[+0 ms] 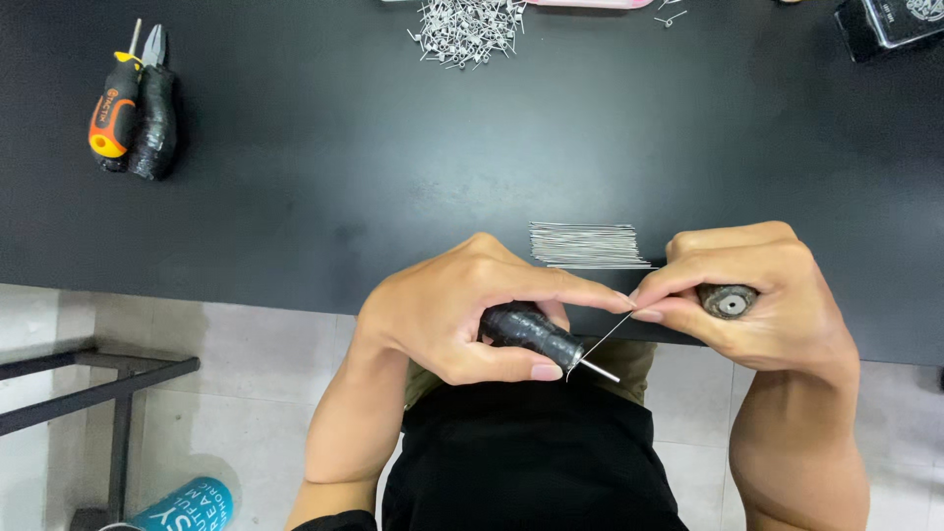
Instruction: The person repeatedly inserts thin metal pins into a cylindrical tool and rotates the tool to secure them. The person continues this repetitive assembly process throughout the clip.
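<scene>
While the left hand (462, 315) is clamped on a black-handled mandrel tool (536, 336) off the bench (393, 147) edge, the right hand (757, 300) pinches a thin wire (602, 339), probably light, springy and easily kinked, best held near its end.

Black tabletop (393, 147), orange-and-black screwdriver (116, 108), silver wire bundle (585, 246), black tool handle (531, 332), teal can (187, 503).

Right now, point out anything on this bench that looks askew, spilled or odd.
Little stands out. The bent wire pieces at the table's far edge lie in a loose, scattered heap, with a few strays to the right. By contrast, the straight wires sit in a neat bundle, and the screwdriver and pliers lie side by side.
</scene>
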